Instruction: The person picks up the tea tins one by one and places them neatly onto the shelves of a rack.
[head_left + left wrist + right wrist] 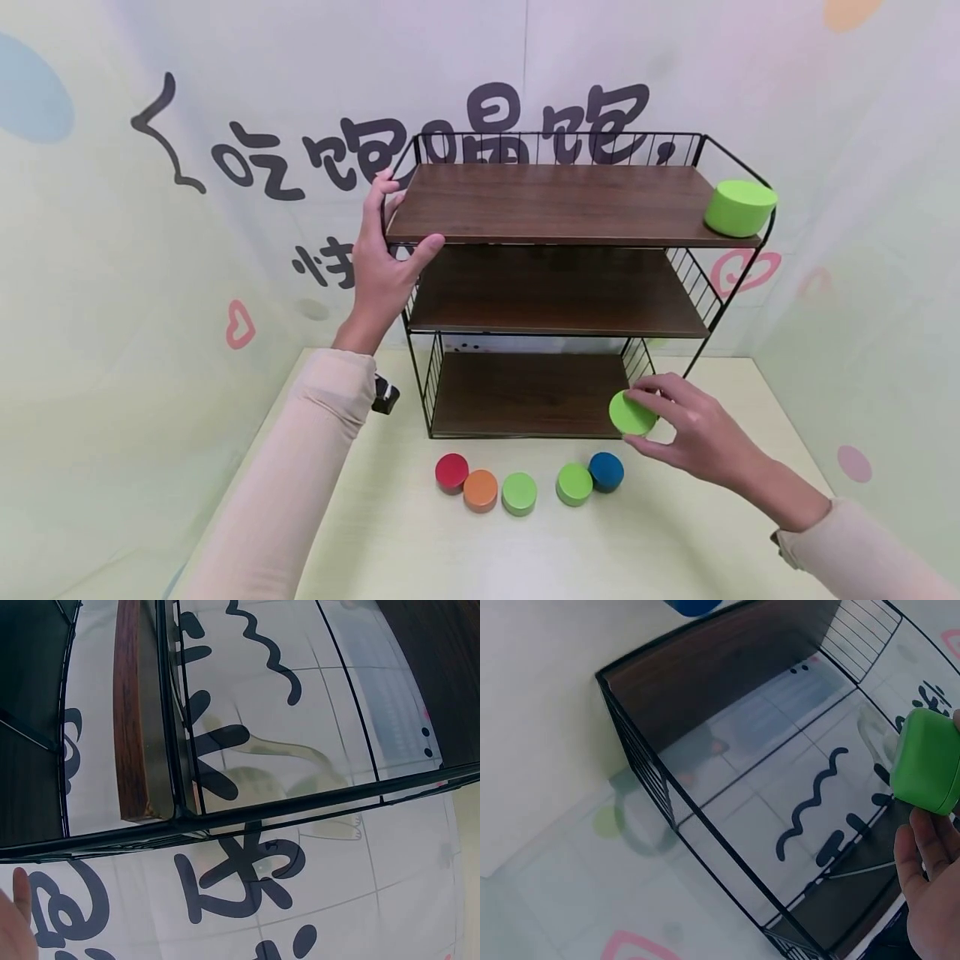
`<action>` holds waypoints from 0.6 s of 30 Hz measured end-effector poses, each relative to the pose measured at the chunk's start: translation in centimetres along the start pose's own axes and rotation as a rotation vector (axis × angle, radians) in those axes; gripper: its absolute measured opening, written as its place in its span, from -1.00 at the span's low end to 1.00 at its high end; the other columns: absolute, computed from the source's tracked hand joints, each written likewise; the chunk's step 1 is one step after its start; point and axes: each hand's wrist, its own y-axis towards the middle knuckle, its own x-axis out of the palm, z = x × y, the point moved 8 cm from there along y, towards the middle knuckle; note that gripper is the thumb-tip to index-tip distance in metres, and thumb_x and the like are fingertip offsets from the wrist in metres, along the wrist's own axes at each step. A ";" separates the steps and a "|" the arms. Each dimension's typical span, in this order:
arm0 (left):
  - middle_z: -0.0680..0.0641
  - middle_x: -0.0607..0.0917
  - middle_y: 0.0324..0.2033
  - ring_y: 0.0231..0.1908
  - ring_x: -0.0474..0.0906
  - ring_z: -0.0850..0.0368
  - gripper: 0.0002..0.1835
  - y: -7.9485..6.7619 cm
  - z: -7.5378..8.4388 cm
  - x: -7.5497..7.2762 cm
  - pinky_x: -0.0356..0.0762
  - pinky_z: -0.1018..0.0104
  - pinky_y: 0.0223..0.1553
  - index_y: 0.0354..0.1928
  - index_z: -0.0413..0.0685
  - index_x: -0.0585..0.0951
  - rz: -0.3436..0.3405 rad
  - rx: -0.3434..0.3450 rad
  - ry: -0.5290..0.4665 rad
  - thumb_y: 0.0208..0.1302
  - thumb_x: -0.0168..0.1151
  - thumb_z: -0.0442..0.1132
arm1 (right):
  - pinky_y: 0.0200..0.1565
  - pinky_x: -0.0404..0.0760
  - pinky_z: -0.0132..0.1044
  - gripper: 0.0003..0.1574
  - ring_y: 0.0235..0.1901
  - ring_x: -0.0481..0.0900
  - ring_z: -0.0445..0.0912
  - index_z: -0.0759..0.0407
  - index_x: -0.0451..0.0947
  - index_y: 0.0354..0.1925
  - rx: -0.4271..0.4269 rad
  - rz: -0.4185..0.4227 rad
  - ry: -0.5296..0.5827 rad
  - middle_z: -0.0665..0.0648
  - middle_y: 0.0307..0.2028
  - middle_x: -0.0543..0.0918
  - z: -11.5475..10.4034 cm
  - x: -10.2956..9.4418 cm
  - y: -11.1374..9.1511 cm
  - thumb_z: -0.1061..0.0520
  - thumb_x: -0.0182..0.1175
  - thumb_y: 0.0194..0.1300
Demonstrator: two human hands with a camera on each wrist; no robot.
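A three-tier rack with dark wood shelves (pixel 555 200) and a black wire frame stands upright on the table. My left hand (pixel 382 258) grips its upper left corner, the thumb along the front of the top shelf and the fingers about the side rail. Between the thumb and fingers of my right hand (pixel 693 429) is a green round block (pixel 632 413), held up before the bottom shelf's right end. The right wrist view shows this green block (pixel 928 760) too. Another green round block (pixel 741 208) sits on the top shelf's right front corner.
In front of the rack, red (pixel 452 472), orange (pixel 480 490), light green (pixel 519 493), green (pixel 574 484) and blue (pixel 607 472) round blocks lie on the table (pixel 525 558). A printed curtain (pixel 225 225) hangs behind and at both sides.
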 end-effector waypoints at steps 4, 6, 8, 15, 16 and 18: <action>0.05 0.34 0.42 0.33 0.39 -0.07 -0.18 -0.1 0.1 0.0 0.30 0.29 0.20 0.30 -0.25 0.27 -0.001 -0.005 0.000 0.20 0.42 0.07 | -0.28 0.67 -0.26 -0.27 -0.20 0.62 -0.03 0.24 0.69 -0.10 -0.006 0.004 -0.009 0.15 -0.13 0.62 0.1 -0.7 0.8 -0.38 0.07 0.37; 0.02 0.34 0.43 0.33 0.39 -0.07 -0.19 -0.1 0.1 0.0 0.30 0.28 0.21 0.30 -0.25 0.27 -0.002 -0.005 -0.001 0.21 0.42 0.06 | -0.29 0.68 -0.25 -0.25 -0.19 0.62 -0.03 0.24 0.69 -0.10 -0.009 0.005 -0.022 0.15 -0.13 0.62 0.1 -1.1 1.2 -0.39 0.05 0.37; -0.03 0.31 0.44 0.33 0.38 -0.07 -0.19 -0.2 0.1 0.1 0.29 0.29 0.22 0.30 -0.25 0.27 -0.004 -0.007 0.000 0.21 0.41 0.06 | -0.28 0.68 -0.25 -0.23 -0.19 0.62 -0.02 0.25 0.69 -0.10 -0.011 0.004 -0.026 0.16 -0.12 0.62 0.1 -1.4 1.5 -0.40 0.03 0.38; 0.00 0.27 0.47 0.35 0.37 0.00 -0.16 0.0 -2.0 0.3 0.27 0.28 0.25 0.32 -0.21 0.28 0.000 -0.005 0.005 0.18 0.42 0.12 | -0.30 0.67 -0.17 -0.27 -0.20 0.61 0.03 0.28 0.67 -0.07 -0.045 0.015 -0.030 0.21 -0.13 0.62 0.1 -2.7 2.9 -0.35 0.08 0.38; 0.02 0.26 0.47 0.35 0.37 0.02 -0.15 0.1 -2.4 0.3 0.27 0.28 0.25 0.33 -0.19 0.28 0.002 -0.006 0.007 0.17 0.42 0.13 | -0.32 0.67 -0.14 -0.28 -0.20 0.61 0.04 0.29 0.67 -0.07 -0.054 0.023 -0.029 0.22 -0.13 0.62 0.1 -2.9 3.1 -0.34 0.09 0.38; 0.05 0.25 0.47 0.35 0.37 0.06 -0.13 0.2 -3.2 0.3 0.28 0.28 0.25 0.34 -0.16 0.28 0.003 -0.006 0.016 0.16 0.42 0.17 | -0.35 0.66 -0.14 -0.29 -0.22 0.60 0.03 0.29 0.67 -0.08 -0.074 0.039 -0.038 0.22 -0.14 0.62 0.1 -3.3 3.6 -0.33 0.09 0.38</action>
